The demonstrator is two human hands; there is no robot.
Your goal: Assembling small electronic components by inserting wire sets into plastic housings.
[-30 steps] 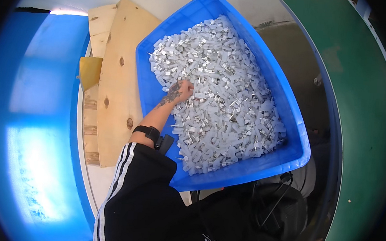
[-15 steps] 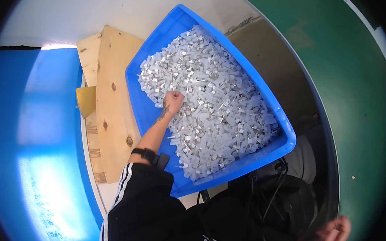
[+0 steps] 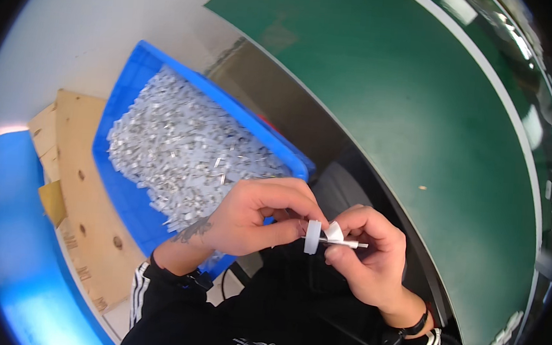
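In front of my chest, my left hand [image 3: 256, 213] and my right hand [image 3: 373, 255] meet over one small part. It has a translucent white plastic piece [image 3: 312, 237] standing crosswise on a thin rod [image 3: 356, 244] that points right. My left fingers and thumb pinch it at the plastic piece's left side. From the right, my right thumb and fingers close round the rod and a small white flap [image 3: 334, 231]; whether the flap is joined to the rod I cannot tell. Behind my left hand lies a blue bin [image 3: 133, 190] holding a heap of white plastic and metal pieces [image 3: 188, 139].
A green table [image 3: 374, 83] with a pale edge curves along the right; a tiny light-coloured bit [image 3: 422, 188] lies on it. Wooden boards [image 3: 87, 177] lean left of the bin, beside a shiny blue surface [image 3: 7, 216]. White gloves or cloth [image 3: 507, 330] lie at the far right.
My left hand has left the heap and come to my chest with a small part. My right hand has risen from the table edge to meet it. The view has swung right.
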